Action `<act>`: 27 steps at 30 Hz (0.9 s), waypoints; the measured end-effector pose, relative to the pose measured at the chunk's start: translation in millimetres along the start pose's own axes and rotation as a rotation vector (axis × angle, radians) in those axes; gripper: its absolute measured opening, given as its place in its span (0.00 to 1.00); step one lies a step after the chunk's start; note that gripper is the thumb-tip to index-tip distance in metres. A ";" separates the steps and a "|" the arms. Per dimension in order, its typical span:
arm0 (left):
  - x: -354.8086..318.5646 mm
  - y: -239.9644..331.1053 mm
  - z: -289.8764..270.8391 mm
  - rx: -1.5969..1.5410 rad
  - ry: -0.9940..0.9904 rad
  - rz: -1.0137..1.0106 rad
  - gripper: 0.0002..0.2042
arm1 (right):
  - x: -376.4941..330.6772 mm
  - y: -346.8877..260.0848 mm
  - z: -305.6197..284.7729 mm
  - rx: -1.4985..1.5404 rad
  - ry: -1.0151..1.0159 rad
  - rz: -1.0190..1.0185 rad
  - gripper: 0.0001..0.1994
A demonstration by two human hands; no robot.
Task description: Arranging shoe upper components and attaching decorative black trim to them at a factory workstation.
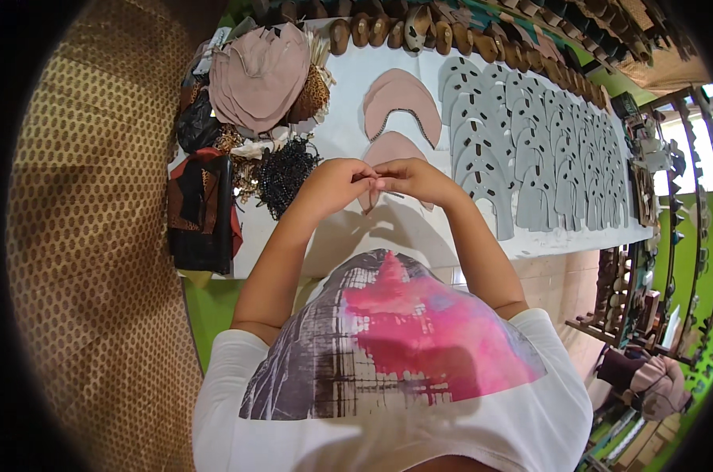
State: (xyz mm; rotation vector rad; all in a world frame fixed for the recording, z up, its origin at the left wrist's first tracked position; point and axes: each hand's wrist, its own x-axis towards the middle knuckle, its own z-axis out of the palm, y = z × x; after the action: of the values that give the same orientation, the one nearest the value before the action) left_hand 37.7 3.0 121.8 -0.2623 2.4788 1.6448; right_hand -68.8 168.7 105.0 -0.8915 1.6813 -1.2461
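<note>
A pink, U-shaped shoe upper (396,146) lay near the front of the white table (342,86), its curved top showing beyond the hands and its two ends showing below them. The left hand (340,185) and the right hand (421,182) met over its middle, fingertips gathered close together; whether they were clamped on the upper's inner edge or on something small could not be told.

The piece looked light, thin and soft, likely to bend or curl if lifted by one end. Its broad outer curve seemed the safest hold, with both sides supported; any trim on its inner edge, hidden here, would probably need a gentle touch.

Just beyond it lay a matching pink upper (399,88) with dark trim along its inner curve. To the right, overlapping grey uppers (494,191) carried small dark oblong pieces. To the left were black bead strands (287,177) and, farther back, a stack of pink cut pieces (254,82). Brown shoe lasts (443,38) lined the far edge.
</note>
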 end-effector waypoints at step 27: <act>-38.9 -100.8 71.8 0.626 0.285 0.093 0.12 | 30.8 82.0 28.5 -0.562 -0.259 0.259 0.09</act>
State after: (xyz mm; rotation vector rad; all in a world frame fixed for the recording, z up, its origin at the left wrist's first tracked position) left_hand 101.1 33.0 12.7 -0.3144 3.1010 0.8195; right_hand -59.7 151.4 15.0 -1.0639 1.8874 -0.4611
